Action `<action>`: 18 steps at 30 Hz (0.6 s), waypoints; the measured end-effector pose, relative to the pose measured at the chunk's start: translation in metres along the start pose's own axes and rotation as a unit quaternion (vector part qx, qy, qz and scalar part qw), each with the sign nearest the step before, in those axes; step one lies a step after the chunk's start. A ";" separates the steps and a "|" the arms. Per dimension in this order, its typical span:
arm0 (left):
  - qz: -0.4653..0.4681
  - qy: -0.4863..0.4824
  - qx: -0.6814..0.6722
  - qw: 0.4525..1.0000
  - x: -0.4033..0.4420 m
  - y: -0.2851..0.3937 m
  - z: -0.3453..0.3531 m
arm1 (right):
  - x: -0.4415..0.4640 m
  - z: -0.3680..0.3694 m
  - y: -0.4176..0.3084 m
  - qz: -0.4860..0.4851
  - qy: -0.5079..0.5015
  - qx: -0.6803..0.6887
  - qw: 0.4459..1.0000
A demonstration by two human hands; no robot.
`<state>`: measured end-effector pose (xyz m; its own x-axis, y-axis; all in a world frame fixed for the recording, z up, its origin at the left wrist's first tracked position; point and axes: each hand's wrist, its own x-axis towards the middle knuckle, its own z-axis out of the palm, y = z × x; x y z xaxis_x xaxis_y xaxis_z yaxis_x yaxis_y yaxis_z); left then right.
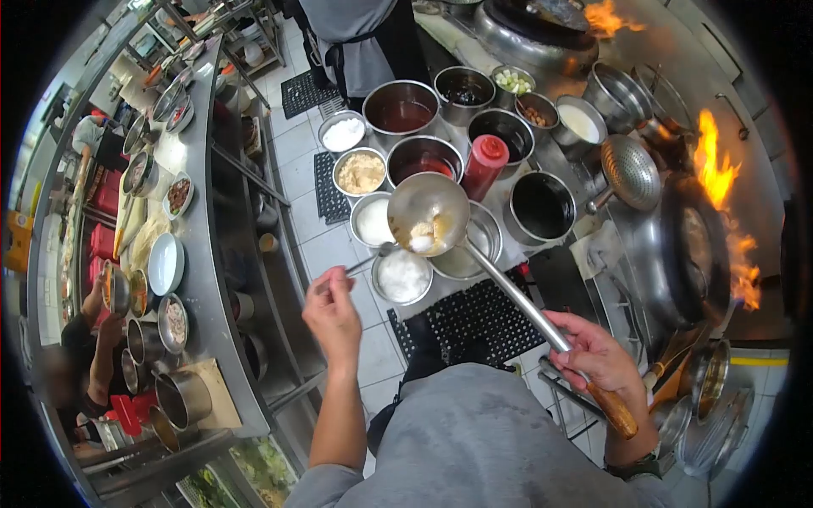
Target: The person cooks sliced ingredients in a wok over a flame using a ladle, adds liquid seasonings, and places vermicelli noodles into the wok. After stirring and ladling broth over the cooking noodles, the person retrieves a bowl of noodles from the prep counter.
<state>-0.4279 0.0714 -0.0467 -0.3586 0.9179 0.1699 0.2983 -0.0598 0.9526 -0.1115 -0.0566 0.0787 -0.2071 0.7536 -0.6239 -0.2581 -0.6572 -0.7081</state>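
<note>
My right hand point(597, 351) is wrapped round the long handle of a steel ladle point(529, 305), near its wooden end. The ladle's bowl hangs over the seasoning pots, with white and tan powder and a little liquid in it. My left hand point(333, 311) pinches the thin metal handle of what looks like a spoon point(366, 261). Its tip reaches the rim of a pot of white powder point(402, 278); the spoon's head is not clearly visible. Close by are another pot of white seasoning point(371, 220), a pot of tan powder point(360, 173) and a red squeeze bottle point(485, 165).
Flames point(716, 161) rise around a wok point(690, 245) on the right. A strainer point(631, 173) lies beside pots of dark sauce point(542, 207). A steel counter point(224, 296) with bowls runs along the left, with a co-worker's arm point(102, 360) beyond. Another person point(351, 42) stands ahead.
</note>
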 end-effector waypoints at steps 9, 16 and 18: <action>0.033 -0.031 0.110 0.993 -0.039 -0.040 0.033 | -0.022 -0.023 0.020 -0.022 0.045 -0.014 0.999; -0.109 0.002 -0.054 0.993 -0.031 -0.068 0.025 | -0.031 -0.028 0.022 -0.022 0.032 0.021 0.999; -0.126 0.005 -0.078 0.989 -0.030 -0.070 0.022 | -0.031 -0.030 0.022 -0.023 0.037 0.021 0.999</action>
<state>-0.4187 0.0564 -0.1245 -0.4123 0.9079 -0.0759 0.0580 0.1093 0.9923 -0.0825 -0.0953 0.0725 -0.1244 0.7785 -0.6152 -0.3046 -0.6200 -0.7231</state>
